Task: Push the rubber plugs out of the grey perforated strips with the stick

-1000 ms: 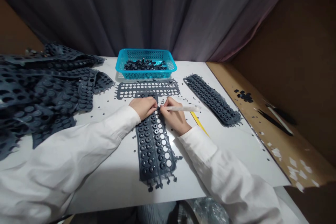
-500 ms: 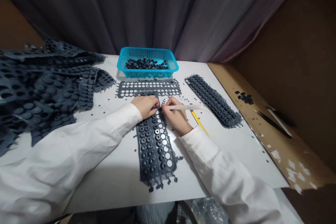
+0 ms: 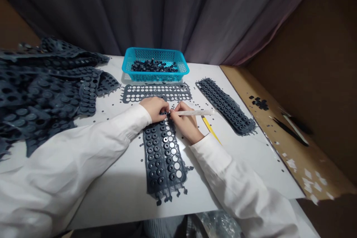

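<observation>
A dark grey moulded rubber sheet [image 3: 164,163] lies lengthwise before me. It carries rows of raised rings and, along its right side, a column of round holes with white showing through. My left hand [image 3: 156,109] rests on its far part, thumb and fingers closed on the sheet and covering some of the rings. My right hand [image 3: 185,121] is closed in a pen-like pinch around a slim white stick-shaped tool [image 3: 198,112]. The tool's rear points right, and its working tip is hidden where the fingertips of both hands nearly meet above the sheet.
A blue basket [image 3: 156,76] of small black parts stands at the back. A punched-out sheet [image 3: 156,88] lies before it, a ringed sheet [image 3: 225,106] to the right. More sheets [image 3: 55,96] are heaped left. A yellow strip [image 3: 211,129] and tweezers [image 3: 290,131] lie rightward.
The whole view has shifted slightly. Both hands remain at the far part of the sheet, with the white tool still in my right hand, and their fingertips look slightly closer together.
</observation>
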